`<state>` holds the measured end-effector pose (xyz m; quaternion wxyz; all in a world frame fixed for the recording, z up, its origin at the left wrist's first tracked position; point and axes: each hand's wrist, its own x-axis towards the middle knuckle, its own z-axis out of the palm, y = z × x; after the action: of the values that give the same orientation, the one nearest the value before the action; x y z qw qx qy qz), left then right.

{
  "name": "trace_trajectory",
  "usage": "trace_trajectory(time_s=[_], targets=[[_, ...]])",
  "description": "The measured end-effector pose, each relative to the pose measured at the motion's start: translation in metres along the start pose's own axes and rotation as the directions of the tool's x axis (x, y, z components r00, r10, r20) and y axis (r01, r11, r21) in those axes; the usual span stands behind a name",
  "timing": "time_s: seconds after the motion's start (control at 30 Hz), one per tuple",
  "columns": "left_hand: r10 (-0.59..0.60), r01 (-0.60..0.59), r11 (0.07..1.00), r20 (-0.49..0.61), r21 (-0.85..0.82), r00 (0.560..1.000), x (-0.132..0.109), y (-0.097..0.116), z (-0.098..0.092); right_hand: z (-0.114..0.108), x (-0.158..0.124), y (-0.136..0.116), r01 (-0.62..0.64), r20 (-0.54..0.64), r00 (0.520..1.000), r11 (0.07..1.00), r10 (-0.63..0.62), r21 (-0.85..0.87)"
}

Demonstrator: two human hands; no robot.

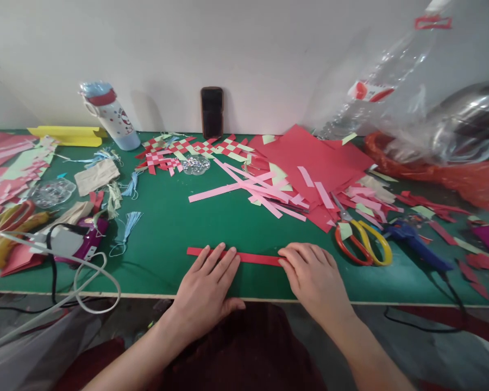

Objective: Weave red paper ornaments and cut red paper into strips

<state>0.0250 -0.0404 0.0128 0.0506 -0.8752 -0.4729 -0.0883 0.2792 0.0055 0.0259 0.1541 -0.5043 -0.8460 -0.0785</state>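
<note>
A narrow red paper strip lies lengthwise along the near part of the green table. My left hand rests flat across its left part, fingers stretched out and the thumb over the table edge. At the strip's right end, my right hand pinches the paper between thumb and fingers; the very tip is hidden under them. Beyond my hands lies a loose pile of pink paper strips, partly over large red paper sheets. Scissors with red and yellow handles lie right of my right hand.
A blue glue gun with a cord lies right. Woven paper pieces, a phone and a drinking bottle are along the back. Tassels, cables and a purple device sit left. A large plastic bottle leans back right.
</note>
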Motion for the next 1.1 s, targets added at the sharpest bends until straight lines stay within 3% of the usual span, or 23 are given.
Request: trace_trajectory(time_s=[0.23, 0.37, 0.67, 1.1], targets=[[0.007, -0.007, 1.000, -0.027, -0.002, 1.000, -0.002, -0.001, 0.004, 0.008, 0.001, -0.055, 0.179, 0.046, 0.982, 0.979, -0.184, 0.094], [0.005, -0.005, 1.000, -0.021, -0.021, 1.000, -0.001, -0.002, 0.005, 0.011, 0.000, -0.064, 0.269, 0.114, 0.955, 0.961, -0.275, 0.068], [0.016, -0.016, 1.000, 0.001, -0.018, 1.000, -0.004, -0.003, 0.005, 0.010, -0.007, -0.041, 0.315, 0.136, 0.940, 0.949, -0.314, 0.012], [0.031, -0.033, 0.999, 0.047, 0.026, 0.998, -0.003, -0.004, 0.001, 0.002, -0.046, 0.024, 0.166, 0.146, 0.978, 0.982, -0.153, -0.086]])
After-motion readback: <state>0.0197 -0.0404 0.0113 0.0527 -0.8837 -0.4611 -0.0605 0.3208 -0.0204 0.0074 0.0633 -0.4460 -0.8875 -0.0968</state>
